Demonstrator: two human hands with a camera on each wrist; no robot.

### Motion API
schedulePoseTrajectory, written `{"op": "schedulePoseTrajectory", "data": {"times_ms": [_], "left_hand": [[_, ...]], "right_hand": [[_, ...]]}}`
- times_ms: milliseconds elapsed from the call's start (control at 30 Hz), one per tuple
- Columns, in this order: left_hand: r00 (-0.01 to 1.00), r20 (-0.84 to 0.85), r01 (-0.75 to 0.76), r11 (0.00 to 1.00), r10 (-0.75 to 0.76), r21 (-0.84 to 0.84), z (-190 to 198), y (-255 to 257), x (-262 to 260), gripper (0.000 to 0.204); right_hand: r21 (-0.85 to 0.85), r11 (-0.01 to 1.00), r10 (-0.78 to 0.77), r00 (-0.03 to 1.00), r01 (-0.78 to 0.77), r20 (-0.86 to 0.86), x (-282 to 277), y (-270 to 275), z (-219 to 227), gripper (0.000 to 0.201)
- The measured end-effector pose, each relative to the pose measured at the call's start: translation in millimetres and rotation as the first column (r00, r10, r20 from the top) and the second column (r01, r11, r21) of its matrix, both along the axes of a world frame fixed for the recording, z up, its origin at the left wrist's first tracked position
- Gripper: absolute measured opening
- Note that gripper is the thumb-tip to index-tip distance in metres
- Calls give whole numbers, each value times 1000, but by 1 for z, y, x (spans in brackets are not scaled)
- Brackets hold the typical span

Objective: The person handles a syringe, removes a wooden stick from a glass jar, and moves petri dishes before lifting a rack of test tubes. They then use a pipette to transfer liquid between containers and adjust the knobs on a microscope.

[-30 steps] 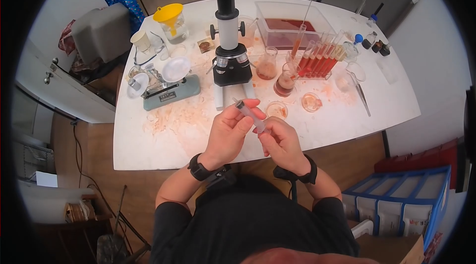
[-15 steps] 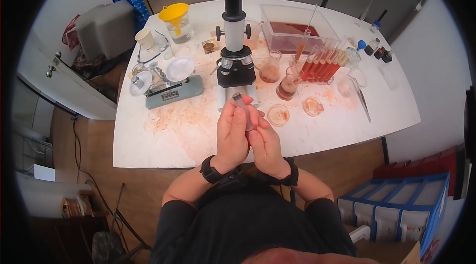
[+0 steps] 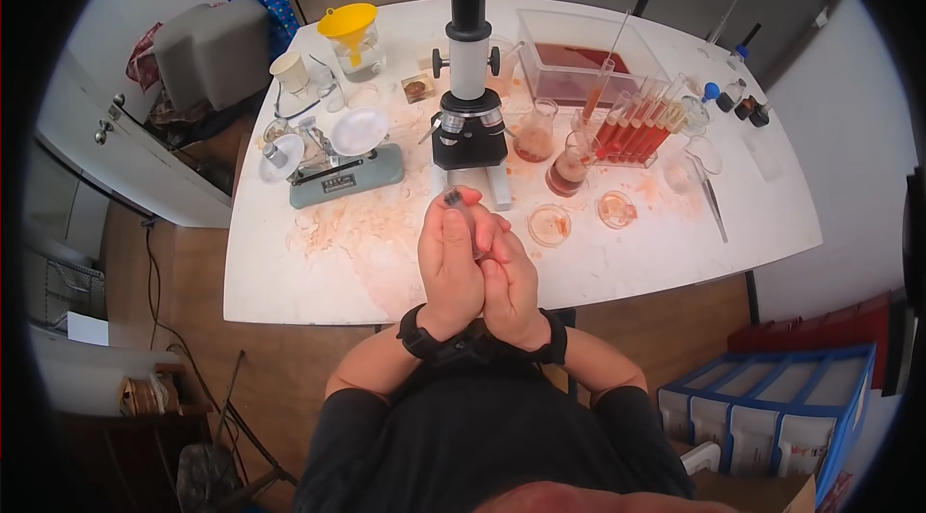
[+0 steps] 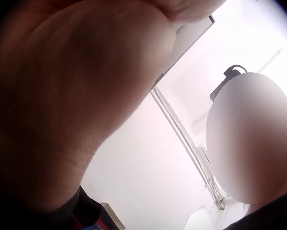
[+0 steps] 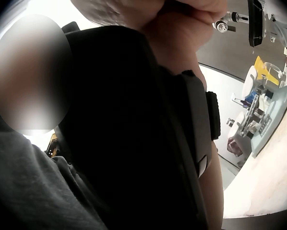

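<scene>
Close in front of the microscope [image 3: 470,127], both hands are together over the near part of the table. My left hand [image 3: 449,277] grips a clear plastic syringe [image 3: 453,198], whose dark-stoppered end shows above the thumb and points away from the body. Against it on the right, my right hand [image 3: 511,293] has its fingers curled round the syringe's lower end, which the hands mostly hide. In the left wrist view a blurred palm [image 4: 86,81] fills the upper left. A dark device blocks much of the right wrist view.
To the left stands a balance scale [image 3: 347,175], behind it a yellow funnel [image 3: 347,21] on a beaker. On the right are flasks [image 3: 569,171], petri dishes [image 3: 550,226], a rack of red test tubes [image 3: 632,137], tweezers [image 3: 712,209] and a plastic tub [image 3: 540,79] of red liquid.
The hands have drawn together; the syringe, earlier slanted with its barrel showing between them, now stands straighter and is mostly covered by fingers. The head view has shifted slightly.
</scene>
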State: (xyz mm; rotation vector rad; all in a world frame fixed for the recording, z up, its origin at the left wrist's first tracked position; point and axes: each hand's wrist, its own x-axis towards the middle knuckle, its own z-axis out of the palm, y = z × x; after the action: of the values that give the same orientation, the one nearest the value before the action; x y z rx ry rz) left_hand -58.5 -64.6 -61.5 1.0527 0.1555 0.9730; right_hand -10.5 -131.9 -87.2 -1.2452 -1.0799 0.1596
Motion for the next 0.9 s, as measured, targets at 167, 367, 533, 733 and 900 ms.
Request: {"op": "schedulePoseTrajectory", "data": {"times_ms": [167, 367, 533, 733, 900], "left_hand": [[1000, 12, -18, 1000, 18, -9, -1, -1, 0, 32], [996, 92, 20, 996, -12, -84, -1, 0, 0, 34], [991, 134, 37, 996, -26, -83, -3, -1, 0, 33], [983, 104, 170, 971, -153, -171, 2, 7, -2, 36], [963, 125, 265, 929, -240, -257, 4, 11, -5, 35]], "right_hand": [[-1, 999, 37, 999, -37, 13, 2, -1, -2, 29], [51, 997, 49, 997, -52, 54, 6, 0, -8, 28], [76, 993, 81, 994, -87, 68, 10, -1, -10, 26], [79, 995, 55, 996, -61, 69, 9, -5, -4, 23], [-5, 986, 166, 970, -168, 177, 23, -15, -8, 25]]}}
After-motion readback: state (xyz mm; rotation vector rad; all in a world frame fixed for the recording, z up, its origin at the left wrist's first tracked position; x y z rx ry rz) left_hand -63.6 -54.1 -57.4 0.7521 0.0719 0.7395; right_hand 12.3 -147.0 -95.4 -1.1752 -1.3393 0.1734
